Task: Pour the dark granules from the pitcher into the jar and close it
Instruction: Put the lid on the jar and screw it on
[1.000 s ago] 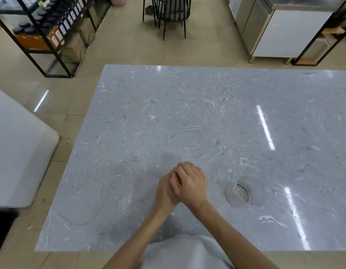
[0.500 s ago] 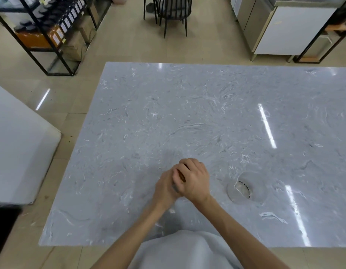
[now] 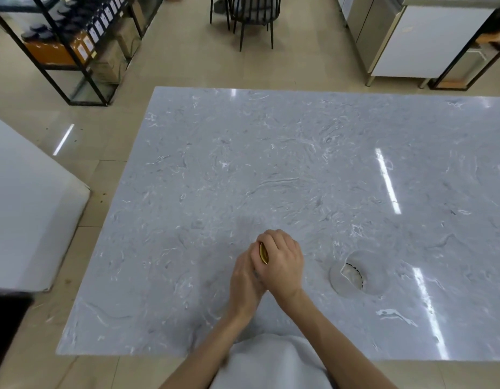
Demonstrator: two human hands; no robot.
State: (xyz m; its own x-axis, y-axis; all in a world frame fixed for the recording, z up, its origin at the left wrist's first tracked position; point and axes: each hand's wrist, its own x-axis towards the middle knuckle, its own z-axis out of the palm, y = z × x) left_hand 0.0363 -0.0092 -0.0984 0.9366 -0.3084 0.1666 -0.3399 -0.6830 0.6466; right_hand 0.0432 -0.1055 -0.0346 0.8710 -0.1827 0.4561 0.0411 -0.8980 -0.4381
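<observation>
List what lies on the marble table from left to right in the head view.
left hand → gold lid, only an edge showing under the grip → right hand → clear glass pitcher, standing apart from the hands. The jar itself is hidden by the hands.

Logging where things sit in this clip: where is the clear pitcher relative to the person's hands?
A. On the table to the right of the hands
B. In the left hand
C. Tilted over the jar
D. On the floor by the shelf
A: the clear pitcher stands alone on the marble table, right of the clasped hands.
</observation>
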